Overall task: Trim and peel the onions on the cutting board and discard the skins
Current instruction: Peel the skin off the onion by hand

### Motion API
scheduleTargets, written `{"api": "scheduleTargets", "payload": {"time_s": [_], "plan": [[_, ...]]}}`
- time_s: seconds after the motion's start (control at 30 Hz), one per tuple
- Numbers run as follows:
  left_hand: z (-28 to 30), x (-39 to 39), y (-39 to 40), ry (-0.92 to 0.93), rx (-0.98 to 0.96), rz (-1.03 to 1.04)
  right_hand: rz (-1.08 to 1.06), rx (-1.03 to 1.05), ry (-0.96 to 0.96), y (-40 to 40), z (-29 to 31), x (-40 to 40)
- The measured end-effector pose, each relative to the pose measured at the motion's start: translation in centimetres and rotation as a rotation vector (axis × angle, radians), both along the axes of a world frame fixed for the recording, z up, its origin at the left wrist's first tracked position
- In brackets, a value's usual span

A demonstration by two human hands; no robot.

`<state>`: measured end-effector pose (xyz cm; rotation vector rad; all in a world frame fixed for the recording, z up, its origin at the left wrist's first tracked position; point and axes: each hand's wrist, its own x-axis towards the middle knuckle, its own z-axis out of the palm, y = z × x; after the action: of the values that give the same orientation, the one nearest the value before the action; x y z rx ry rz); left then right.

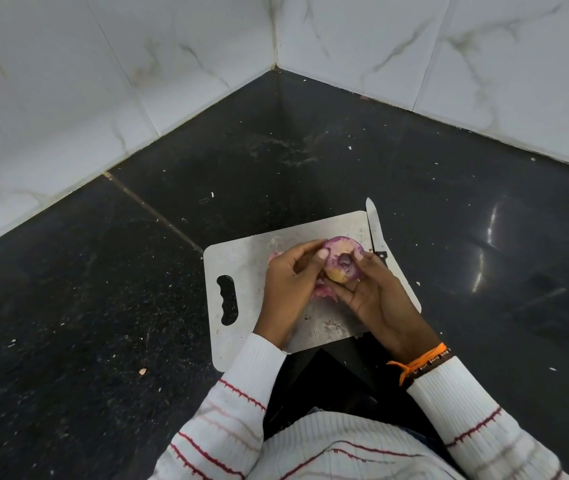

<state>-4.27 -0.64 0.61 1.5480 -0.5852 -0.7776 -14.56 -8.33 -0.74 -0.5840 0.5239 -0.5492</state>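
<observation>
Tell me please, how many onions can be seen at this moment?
1. The onion is held above the cutting board between the left hand and the right hand. Loose pink skins lie under the hands; these could hide another one.

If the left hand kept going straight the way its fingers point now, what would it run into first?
The left hand points up and right at the onion, which its thumb already touches. So the onion is first, with the right hand cupping it from the other side.
</observation>
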Motion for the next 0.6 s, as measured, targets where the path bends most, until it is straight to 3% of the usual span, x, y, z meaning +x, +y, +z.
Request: {"api": "scheduleTargets", "payload": {"time_s": [0.17,0.37,0.6], "plan": [[-0.25,0.07,0.02,0.065,-0.039,-0.094,0.016,-0.045,0.065,-0.01,-0.07,0.12],[-0.06,0.20,0.06,0.185,-0.108,-0.020,0.008,-0.151,0.138,0.05,-0.03,0.09],[-0.26,0.82,-0.15,0.161,-0.135,0.057,0.035,-0.139,0.196,0.20,0.00,0.21]]}}
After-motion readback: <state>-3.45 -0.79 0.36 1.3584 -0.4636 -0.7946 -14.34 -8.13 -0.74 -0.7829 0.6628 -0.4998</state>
